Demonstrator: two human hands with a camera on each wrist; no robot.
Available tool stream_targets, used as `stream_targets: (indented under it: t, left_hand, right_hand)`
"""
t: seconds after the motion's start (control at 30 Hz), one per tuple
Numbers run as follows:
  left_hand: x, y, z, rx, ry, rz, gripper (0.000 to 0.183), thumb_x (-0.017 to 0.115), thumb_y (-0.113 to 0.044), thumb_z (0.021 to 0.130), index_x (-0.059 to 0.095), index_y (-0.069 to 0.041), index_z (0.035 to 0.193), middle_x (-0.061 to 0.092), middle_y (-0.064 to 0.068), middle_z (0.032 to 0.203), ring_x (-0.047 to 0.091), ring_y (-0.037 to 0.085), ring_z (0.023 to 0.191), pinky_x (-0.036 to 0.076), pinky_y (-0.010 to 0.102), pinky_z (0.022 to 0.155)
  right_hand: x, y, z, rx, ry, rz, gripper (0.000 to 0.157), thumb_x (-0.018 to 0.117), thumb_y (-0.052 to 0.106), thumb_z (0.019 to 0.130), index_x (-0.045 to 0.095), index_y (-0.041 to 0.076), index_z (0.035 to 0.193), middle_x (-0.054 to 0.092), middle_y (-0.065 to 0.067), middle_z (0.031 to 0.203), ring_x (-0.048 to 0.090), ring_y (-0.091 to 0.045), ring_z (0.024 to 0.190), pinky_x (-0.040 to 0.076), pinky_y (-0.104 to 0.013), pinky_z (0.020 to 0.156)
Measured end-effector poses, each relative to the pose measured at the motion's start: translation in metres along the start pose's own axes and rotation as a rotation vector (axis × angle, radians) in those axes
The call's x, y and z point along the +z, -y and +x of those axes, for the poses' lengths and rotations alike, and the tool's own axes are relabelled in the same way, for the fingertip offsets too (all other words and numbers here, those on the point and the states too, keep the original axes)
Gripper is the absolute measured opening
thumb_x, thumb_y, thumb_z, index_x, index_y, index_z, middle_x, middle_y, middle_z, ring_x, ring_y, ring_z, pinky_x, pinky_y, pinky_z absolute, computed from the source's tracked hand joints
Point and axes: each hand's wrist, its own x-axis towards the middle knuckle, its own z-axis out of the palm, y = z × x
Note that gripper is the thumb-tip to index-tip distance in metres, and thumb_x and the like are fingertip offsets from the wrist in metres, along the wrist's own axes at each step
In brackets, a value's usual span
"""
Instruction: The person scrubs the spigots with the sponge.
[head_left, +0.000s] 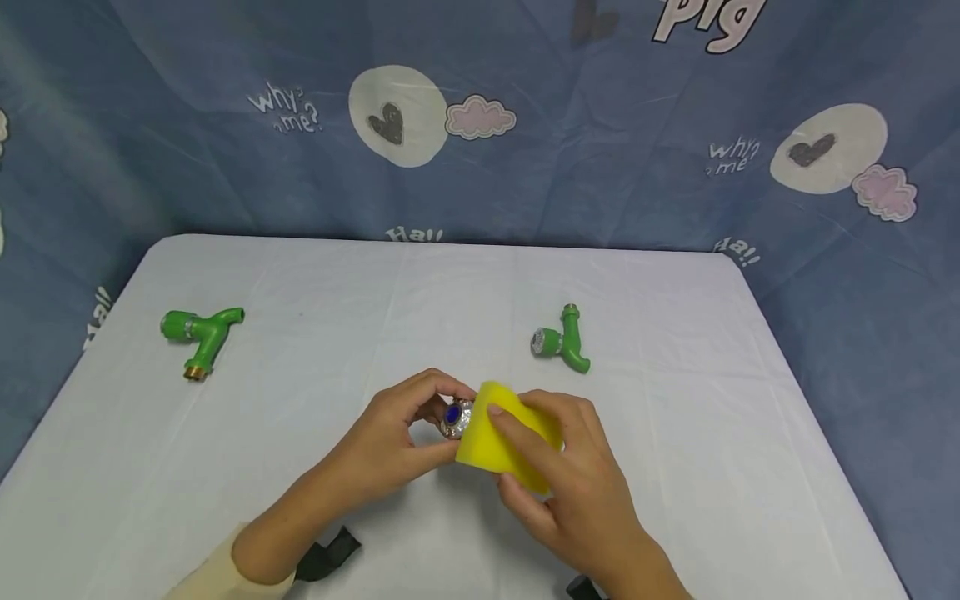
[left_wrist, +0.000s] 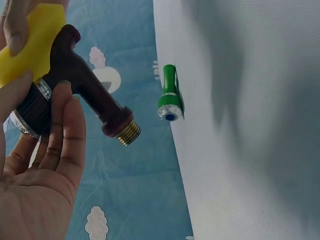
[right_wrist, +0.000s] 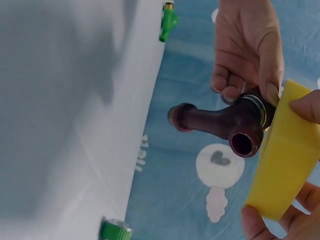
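Worktop: white, blue printed cloth behind; one green tap and a second green tap lie well apart.
Dark red tap: between both hands, above the worktop.
Left hand: pinches its thick end.
Right hand: grips yellow sponge (it seems touching the tap).
Wiping: probably the present step; next stroke calls for turning the tap.

Head view looks down; closer, seemingly sideways wrist views share the sponge.
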Motion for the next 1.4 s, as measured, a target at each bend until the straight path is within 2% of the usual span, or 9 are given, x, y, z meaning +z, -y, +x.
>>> stream_targets:
  t: [0.2, 0.5, 0.6, 0.8, 0.93, 1.07, 1.17, 1.27, 1.4]
  left_hand:
    - [-0.003, -0.013, 0.001, -0.029, 0.046, -0.068, 0.046, 0.081, -0.008, 0.078, 0.056, -0.021, 0.115, 0.058, -0.008, 0.111, 0.062, 0.015, 0.084, 0.055, 0.03, 0.079]
    - [-0.007, -0.031, 0.004, 0.004, 0.081, -0.113, 0.039, 0.082, -0.004, 0.075, 0.056, -0.011, 0.102, 0.058, 0.003, 0.109, 0.06, 0.017, 0.089, 0.055, 0.031, 0.075]
    - [-0.006, -0.027, 0.003, -0.009, 0.072, -0.099, 0.039, 0.083, -0.007, 0.074, 0.056, -0.014, 0.102, 0.059, 0.0, 0.109, 0.06, 0.016, 0.089, 0.055, 0.03, 0.075]
    - [-0.004, -0.006, 0.002, -0.007, 0.045, -0.068, 0.04, 0.083, -0.022, 0.076, 0.057, -0.023, 0.105, 0.059, -0.006, 0.112, 0.062, 0.014, 0.088, 0.056, 0.03, 0.075]
    - [-0.006, -0.001, 0.001, 0.003, 0.021, -0.07, 0.042, 0.083, -0.021, 0.076, 0.057, -0.025, 0.109, 0.06, -0.007, 0.113, 0.062, 0.015, 0.088, 0.055, 0.03, 0.075]
    - [-0.006, -0.005, 0.002, 0.019, 0.01, -0.076, 0.042, 0.084, -0.017, 0.075, 0.058, -0.023, 0.108, 0.061, -0.007, 0.11, 0.061, 0.015, 0.089, 0.055, 0.03, 0.076]
    - [-0.004, -0.013, 0.004, 0.035, 0.021, -0.094, 0.041, 0.084, -0.013, 0.075, 0.058, -0.019, 0.105, 0.062, -0.004, 0.108, 0.061, 0.016, 0.09, 0.055, 0.03, 0.076]
    - [-0.002, -0.02, 0.005, 0.052, 0.049, -0.122, 0.04, 0.083, -0.005, 0.075, 0.058, -0.014, 0.105, 0.061, 0.0, 0.109, 0.061, 0.017, 0.091, 0.056, 0.032, 0.076]
    - [-0.002, -0.025, 0.006, 0.02, 0.083, -0.156, 0.042, 0.081, 0.003, 0.075, 0.057, -0.013, 0.105, 0.059, 0.001, 0.11, 0.062, 0.017, 0.09, 0.056, 0.032, 0.077]
  right_hand:
    - [-0.001, -0.004, -0.006, 0.008, 0.007, -0.049, 0.043, 0.059, 0.023, 0.082, 0.066, 0.017, 0.124, 0.056, -0.013, 0.12, 0.049, -0.031, 0.105, 0.044, -0.043, 0.083]
    - [-0.005, -0.006, -0.014, 0.042, 0.082, -0.123, 0.043, 0.061, 0.021, 0.079, 0.068, 0.02, 0.122, 0.055, -0.011, 0.121, 0.048, -0.029, 0.106, 0.038, -0.045, 0.081]
    - [-0.008, -0.007, -0.017, 0.062, 0.101, -0.148, 0.044, 0.06, 0.021, 0.079, 0.068, 0.021, 0.122, 0.054, -0.011, 0.122, 0.047, -0.03, 0.106, 0.037, -0.046, 0.079]
    - [-0.017, -0.017, -0.027, 0.135, 0.14, -0.19, 0.046, 0.062, 0.022, 0.077, 0.068, 0.022, 0.122, 0.052, -0.01, 0.124, 0.045, -0.031, 0.109, 0.035, -0.046, 0.083]
    - [-0.024, -0.024, -0.033, 0.165, 0.106, -0.201, 0.044, 0.06, 0.023, 0.078, 0.068, 0.02, 0.121, 0.053, -0.013, 0.123, 0.044, -0.033, 0.109, 0.034, -0.045, 0.085]
    - [-0.026, -0.02, -0.028, 0.128, 0.002, -0.148, 0.04, 0.055, 0.031, 0.087, 0.066, 0.016, 0.123, 0.054, -0.015, 0.122, 0.046, -0.035, 0.108, 0.038, -0.037, 0.087]
    - [-0.022, -0.012, -0.019, 0.068, -0.038, -0.089, 0.04, 0.051, 0.037, 0.094, 0.065, 0.015, 0.125, 0.054, -0.016, 0.123, 0.046, -0.034, 0.109, 0.04, -0.031, 0.089]
    - [-0.016, -0.004, -0.009, 0.001, -0.044, -0.039, 0.039, 0.05, 0.036, 0.097, 0.064, 0.014, 0.125, 0.054, -0.017, 0.123, 0.047, -0.035, 0.109, 0.043, -0.036, 0.091]
    - [-0.011, 0.002, -0.004, -0.043, -0.045, -0.034, 0.036, 0.05, 0.033, 0.098, 0.064, 0.014, 0.125, 0.054, -0.017, 0.122, 0.048, -0.036, 0.108, 0.042, -0.043, 0.093]
